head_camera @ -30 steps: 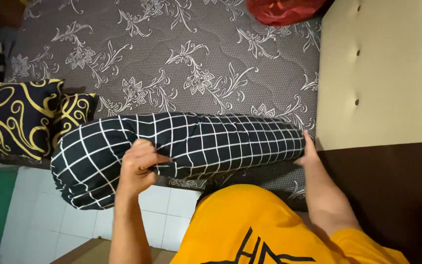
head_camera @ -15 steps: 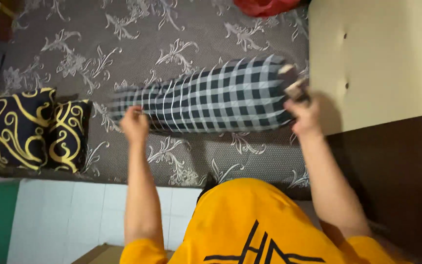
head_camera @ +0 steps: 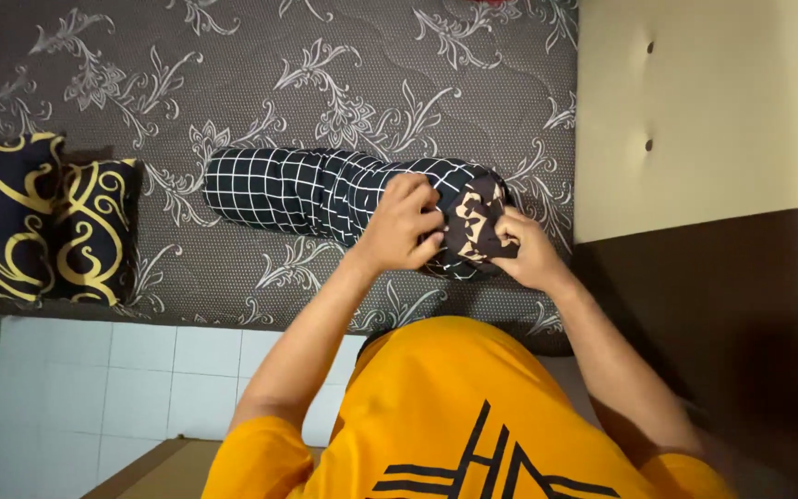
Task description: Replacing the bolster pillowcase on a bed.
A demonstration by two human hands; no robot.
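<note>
Left hand (head_camera: pixel 405 225) closed around the open end of a long bolster pillow (head_camera: pixel 325 191), fingers curled into the black cover with its white grid pattern. Right hand (head_camera: pixel 526 248) pinching the same end from the other side, its fingers gripping the gathered cover edge where a brown inner cushion with a pale leaf print (head_camera: pixel 475 222) shows through the opening. Both hands sit close together, almost touching, at the bolster's right end.

Bolster pillow: lying flat and lengthwise across a grey-brown mattress (head_camera: pixel 279 74) quilted with a pale floral scroll design; its far end points toward the left of the view and is fully covered by the checked case.

Two black cushions with gold swirl patterns (head_camera: pixel 43 226): side by side at the left edge of the mattress, well apart from the bolster.

Cream padded headboard (head_camera: pixel 704 102) with button tufts: at the right, adjoining the mattress; below it a dark brown glossy panel (head_camera: pixel 741 323).

White tiled floor (head_camera: pixel 140 379): visible beneath the mattress edge at lower left.

Person's orange shirt (head_camera: pixel 445 416) with black line graphic: filling the lower centre, both bare forearms extending up from it to the bolster.
</note>
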